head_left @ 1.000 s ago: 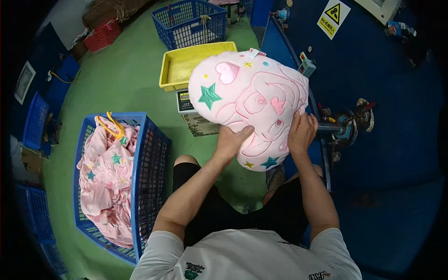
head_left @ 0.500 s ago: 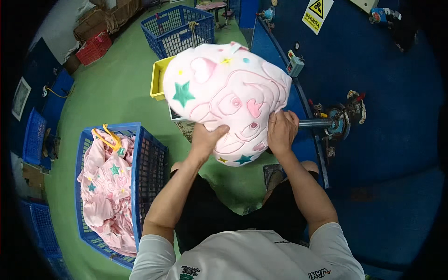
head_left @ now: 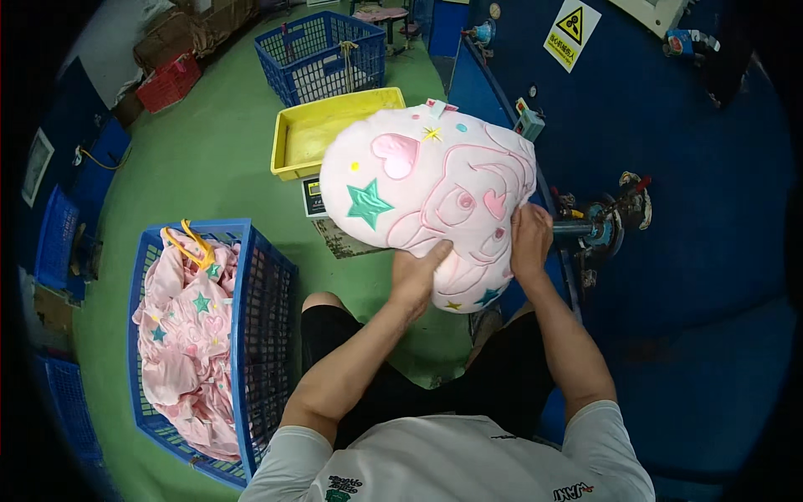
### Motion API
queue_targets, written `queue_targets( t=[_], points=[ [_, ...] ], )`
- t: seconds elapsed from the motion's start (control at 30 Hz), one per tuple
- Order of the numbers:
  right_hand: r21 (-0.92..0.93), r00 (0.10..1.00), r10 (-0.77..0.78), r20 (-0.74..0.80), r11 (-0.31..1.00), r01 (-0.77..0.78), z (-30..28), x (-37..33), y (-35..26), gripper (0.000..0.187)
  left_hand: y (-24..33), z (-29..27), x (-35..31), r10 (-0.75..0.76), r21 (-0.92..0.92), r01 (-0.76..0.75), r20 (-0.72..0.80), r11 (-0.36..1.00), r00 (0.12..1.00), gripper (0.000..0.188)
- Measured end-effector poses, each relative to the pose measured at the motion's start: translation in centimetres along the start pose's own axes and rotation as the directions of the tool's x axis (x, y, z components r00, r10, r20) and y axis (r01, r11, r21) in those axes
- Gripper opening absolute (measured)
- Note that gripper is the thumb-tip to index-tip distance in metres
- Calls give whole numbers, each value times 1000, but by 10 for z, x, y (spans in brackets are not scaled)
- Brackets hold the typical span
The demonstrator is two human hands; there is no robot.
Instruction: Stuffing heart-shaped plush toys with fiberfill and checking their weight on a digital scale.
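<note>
A plump pink plush cushion [head_left: 393, 192], with an embroidered cartoon face, stars and hearts, is held up between my hands. My left hand [head_left: 418, 272] is closed on its lower edge, the thumb lying over the front. My right hand [head_left: 531, 243] pinches the cushion's right edge. Just beside that hand, a short metal pipe [head_left: 573, 227] sticks out from the blue machine [head_left: 686, 351]. The pipe's near end is hidden by my hand, so I cannot tell whether it is inside the cushion.
At my left stands a blue plastic basket [head_left: 244, 351] heaped with limp pink plush covers [head_left: 180, 368]. Beyond the cushion, a yellow tray [head_left: 284, 155] rests above a scale [head_left: 313, 199]. Farther off are another blue basket [head_left: 318, 79] and a red crate [head_left: 170, 84].
The cushion and both hands have shifted right and slightly toward me, with my right hand closer to the pipe. More of the yellow tray and the scale now shows.
</note>
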State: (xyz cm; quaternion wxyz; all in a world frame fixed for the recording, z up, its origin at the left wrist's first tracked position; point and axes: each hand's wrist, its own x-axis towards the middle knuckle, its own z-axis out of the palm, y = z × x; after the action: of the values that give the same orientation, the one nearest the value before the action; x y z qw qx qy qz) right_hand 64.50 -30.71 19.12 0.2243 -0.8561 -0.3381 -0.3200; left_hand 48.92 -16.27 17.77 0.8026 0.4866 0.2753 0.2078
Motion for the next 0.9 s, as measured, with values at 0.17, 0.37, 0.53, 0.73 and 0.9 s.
queue_targets(
  t=[0.17, 0.37, 0.53, 0.73, 0.9],
  points=[
    [29, 1000, 18, 10, 999, -19, 5, 3, -36, 19, 39, -32, 15, 81, -5, -81, 1, 997, 997, 40],
    [111, 996, -29, 81, 994, 20, 9, 9, -45, 30, 23, -62, 18, 135, -57, -139, -58, 989, 989, 47],
    [103, 968, -65, 243, 994, 41, -2, 20, -54, 43, 30, -76, 29, 117, -151, -129, -87, 980, 989, 53],
    [98, 898, -55, 437, 995, 13, -7, 30, -45, 52, 75, -84, 28, 158, -105, -159, -24, 982, 987, 55],
    [184, 838, -41, 544, 980, -71, -10, 42, -27, 53, 122, -154, 29, 223, 115, -222, 3, 968, 975, 53]
  ],
)
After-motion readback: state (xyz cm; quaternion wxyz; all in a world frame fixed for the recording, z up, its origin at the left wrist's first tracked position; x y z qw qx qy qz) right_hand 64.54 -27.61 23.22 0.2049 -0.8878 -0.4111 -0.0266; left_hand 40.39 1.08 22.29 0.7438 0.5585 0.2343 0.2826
